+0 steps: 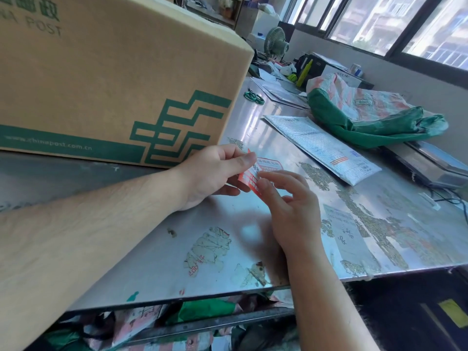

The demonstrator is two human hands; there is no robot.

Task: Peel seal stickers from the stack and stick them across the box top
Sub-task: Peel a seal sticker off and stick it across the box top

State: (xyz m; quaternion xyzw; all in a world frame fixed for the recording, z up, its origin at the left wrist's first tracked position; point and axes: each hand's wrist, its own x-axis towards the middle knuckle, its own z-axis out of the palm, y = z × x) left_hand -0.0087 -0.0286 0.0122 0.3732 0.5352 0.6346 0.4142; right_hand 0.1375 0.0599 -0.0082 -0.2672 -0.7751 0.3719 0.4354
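Note:
A big brown cardboard box (106,79) with green postal print stands on the metal table (157,249) at the left; its top is out of view. Just right of its lower corner, my left hand (212,173) pinches a small stack of red-and-white seal stickers (250,178) between thumb and fingers. My right hand (288,206) is below and right of the stack, with its fingertips at the stack's lower edge. Another red-and-white sticker (269,165) lies flat on the table right behind the stack.
A white padded mailer (321,148) lies to the right, with a green and white mail sack (367,115) behind it. Green scissors (254,97), papers and a small fan (274,41) sit farther back. A scale (435,168) stands at far right. Old label scraps cover the table.

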